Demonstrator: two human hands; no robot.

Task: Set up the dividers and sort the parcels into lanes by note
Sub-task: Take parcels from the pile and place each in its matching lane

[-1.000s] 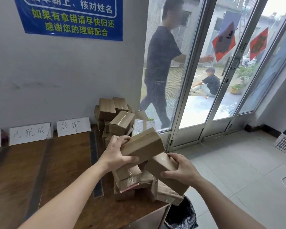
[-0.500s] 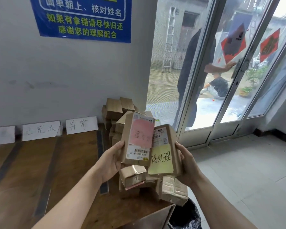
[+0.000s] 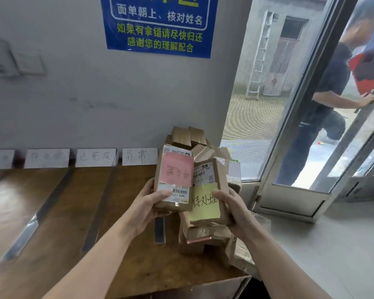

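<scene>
Over table (image 3: 73, 212), fingers (image 3: 162, 194) grip both parcels' (image 3: 177, 175) bottoms.

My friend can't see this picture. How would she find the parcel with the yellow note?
Find the wooden table under the blue poster; brown parcels are piled at its right end. Before that pile, two hands each hold up a parcel. Hers is in the right hand, bearing a yellow note; the one in the left hand bears a pink note.
</scene>
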